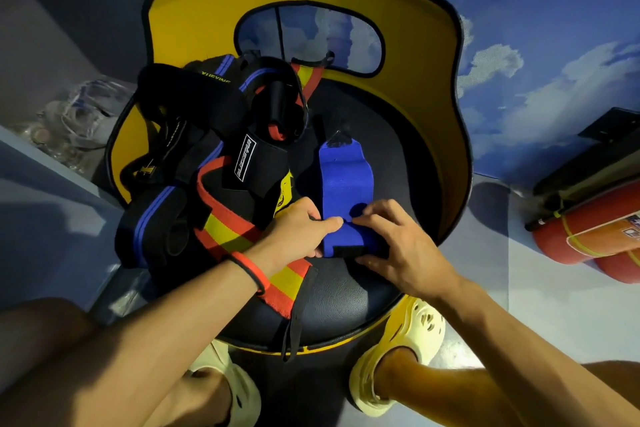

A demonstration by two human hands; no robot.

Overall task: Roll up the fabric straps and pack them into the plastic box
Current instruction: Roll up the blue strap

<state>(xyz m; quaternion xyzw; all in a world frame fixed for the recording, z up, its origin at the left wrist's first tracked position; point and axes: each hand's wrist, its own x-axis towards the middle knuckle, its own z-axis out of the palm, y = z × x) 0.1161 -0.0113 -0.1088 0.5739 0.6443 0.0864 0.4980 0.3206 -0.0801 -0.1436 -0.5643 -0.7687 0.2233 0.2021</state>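
Black chair seat [346, 298], sky-painted wall behind. Blue strap [346, 177]: long axis near to far, near end part-rolled. Left hand [294, 232], right hand [398, 246]: both pinch the roll from either side; loose length lies far.

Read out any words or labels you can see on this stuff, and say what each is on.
"XUEYING": yellow letters on the black fabric strap with blue edging.
White rectangular label on a plain black fabric strap: too blurred to read.
Orange label on the red fire extinguisher: too small.
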